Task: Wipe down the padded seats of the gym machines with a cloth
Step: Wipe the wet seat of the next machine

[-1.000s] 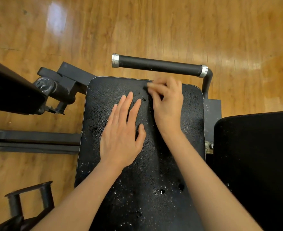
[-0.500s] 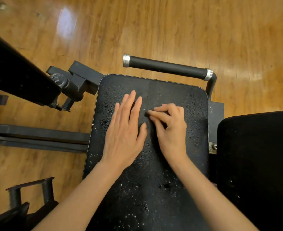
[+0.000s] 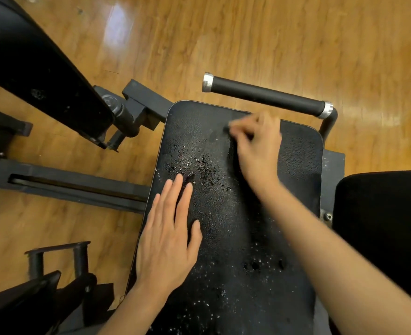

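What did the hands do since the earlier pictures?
The right hand slid from mid-seat back up toward the far edge, near the handle, fingers curled and blurred; no cloth can be made out. The left hand drew back toward the person and left, flat on the seat. The droplets remain.

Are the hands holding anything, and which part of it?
The left hand lies flat on the black padded seat, holding nothing. The right hand has curled fingers near the seat's far edge, but blur hides whether they pinch anything.
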Available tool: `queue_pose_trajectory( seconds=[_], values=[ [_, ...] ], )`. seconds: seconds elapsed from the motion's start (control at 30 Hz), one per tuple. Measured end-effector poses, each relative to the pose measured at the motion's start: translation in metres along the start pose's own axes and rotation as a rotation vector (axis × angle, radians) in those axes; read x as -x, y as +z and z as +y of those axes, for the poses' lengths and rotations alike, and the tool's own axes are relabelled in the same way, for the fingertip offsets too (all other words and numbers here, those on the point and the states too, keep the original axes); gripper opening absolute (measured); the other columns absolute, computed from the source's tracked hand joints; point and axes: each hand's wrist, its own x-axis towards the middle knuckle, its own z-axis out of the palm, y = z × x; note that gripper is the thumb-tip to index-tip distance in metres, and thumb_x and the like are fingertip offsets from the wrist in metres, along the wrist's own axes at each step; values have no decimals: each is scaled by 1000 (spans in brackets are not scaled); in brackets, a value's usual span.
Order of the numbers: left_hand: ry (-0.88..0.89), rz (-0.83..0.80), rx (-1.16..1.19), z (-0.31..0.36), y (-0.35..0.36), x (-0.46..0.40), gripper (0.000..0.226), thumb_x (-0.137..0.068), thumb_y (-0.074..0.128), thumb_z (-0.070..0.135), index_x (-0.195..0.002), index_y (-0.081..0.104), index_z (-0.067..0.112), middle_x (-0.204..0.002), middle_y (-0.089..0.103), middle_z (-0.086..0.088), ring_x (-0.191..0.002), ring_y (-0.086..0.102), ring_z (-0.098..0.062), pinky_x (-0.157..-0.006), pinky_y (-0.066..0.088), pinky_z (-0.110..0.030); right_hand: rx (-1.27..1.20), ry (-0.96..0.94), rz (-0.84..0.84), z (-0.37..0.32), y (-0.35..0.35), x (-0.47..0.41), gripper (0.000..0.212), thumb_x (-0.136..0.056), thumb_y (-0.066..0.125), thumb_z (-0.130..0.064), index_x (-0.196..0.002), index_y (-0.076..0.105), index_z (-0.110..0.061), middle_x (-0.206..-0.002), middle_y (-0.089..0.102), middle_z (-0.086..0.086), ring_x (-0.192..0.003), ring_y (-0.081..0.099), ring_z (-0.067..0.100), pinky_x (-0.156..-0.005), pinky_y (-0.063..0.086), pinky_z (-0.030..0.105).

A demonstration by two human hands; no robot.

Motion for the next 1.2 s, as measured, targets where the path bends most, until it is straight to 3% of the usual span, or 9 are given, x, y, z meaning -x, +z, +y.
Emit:
queue_pose_trajectory(
  seconds=[0.13, 0.27, 0.4, 0.57, 0.77, 0.93, 1.03, 1.1, 1.2],
  values=[
    [-7, -2, -20, -1, 2, 0, 62, -100, 35, 32, -157, 24, 9, -167, 13, -7, -155, 10, -21, -125, 12, -39, -11, 68, 62, -7, 15, -11, 9, -86, 69, -9, -89, 77, -12, -91, 59, 8, -93, 40, 15, -83, 38, 30],
    [-16, -16, -17, 0, 0, 1, 63, -100, 35, 33, -157, 25, 9, -167, 13, -6, -155, 11, -21, -124, 13, -39, -48, -51, -77, -4, -11, 68, 9, -86, 72, -10, -90, 78, -15, -90, 61, 1, -93, 43, 12, -81, 37, 21],
    [-17, -15, -20, 0, 1, -1, 62, -100, 34, 33, -157, 26, 9, -167, 14, -6, -155, 12, -20, -125, 13, -38, -33, 13, 19, -19, 26, -7, 9, -85, 71, -13, -87, 79, -14, -85, 52, -2, -89, 38, 12, -79, 33, 23],
    [-21, -9, -41, 2, 2, -1, 62, -99, 35, 32, -156, 27, 9, -166, 16, -7, -154, 13, -21, -124, 15, -39, -6, -140, -128, 10, -6, -20, 11, -86, 72, -17, -93, 79, -17, -90, 59, -5, -94, 45, 15, -80, 29, 11],
    [-30, -13, -13, 2, 0, -1, 62, -99, 37, 31, -156, 28, 8, -166, 18, -7, -154, 14, -21, -125, 12, -36, 15, 118, 89, -16, 28, -20, 8, -83, 71, -15, -86, 79, -12, -86, 54, 3, -91, 46, 26, -77, 29, 25],
    [-36, -4, -17, 3, -1, -2, 62, -99, 38, 31, -156, 27, 9, -166, 18, -7, -154, 13, -21, -125, 13, -37, -7, -143, -229, -9, 18, -43, 12, -85, 72, -18, -95, 78, -17, -91, 52, -4, -95, 42, 16, -79, 28, 19],
    [-33, 1, -14, 2, 1, -1, 62, -99, 38, 31, -156, 28, 9, -166, 18, -7, -154, 13, -21, -125, 13, -37, -11, 46, -73, 14, -11, -34, 12, -85, 71, -18, -95, 78, -19, -92, 58, 0, -98, 49, 23, -79, 28, 13],
    [-35, 7, -11, 3, 1, -2, 62, -99, 37, 31, -156, 28, 9, -166, 19, -8, -154, 13, -21, -125, 14, -37, 5, 95, 9, -6, 15, -33, 12, -84, 69, -17, -91, 79, -15, -91, 62, 9, -97, 51, 31, -78, 28, 21],
    [-37, 2, -10, 3, 1, -1, 62, -99, 36, 31, -156, 26, 10, -166, 18, -7, -154, 13, -20, -124, 15, -38, -13, -62, -149, -60, 69, -40, 11, -86, 69, -15, -91, 79, -11, -91, 59, 7, -99, 48, 30, -82, 32, 31]
  ],
)
